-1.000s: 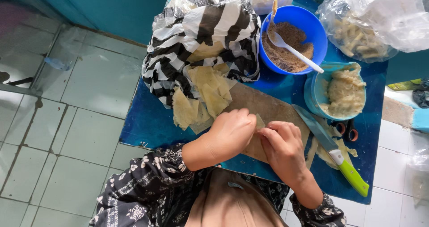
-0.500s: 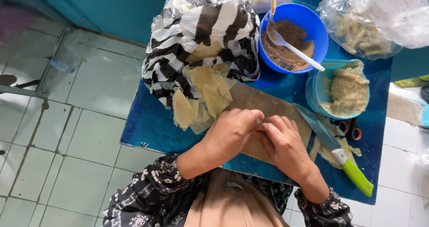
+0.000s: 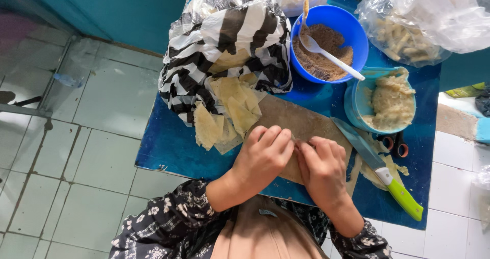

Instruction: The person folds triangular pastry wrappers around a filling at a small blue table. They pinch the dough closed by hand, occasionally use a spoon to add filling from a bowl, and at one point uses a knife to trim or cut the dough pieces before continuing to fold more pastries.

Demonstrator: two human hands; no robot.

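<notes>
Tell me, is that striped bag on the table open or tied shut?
Open. The black-and-white striped bag gapes toward the person, and pale yellow sheets spill from its mouth onto the blue table.

The hands [image 3: 293,162] cover whatever they press on the board [image 3: 301,124]. Beside the board, the scissors [image 3: 397,145] lie half hidden under a bowl [image 3: 357,103].
</notes>
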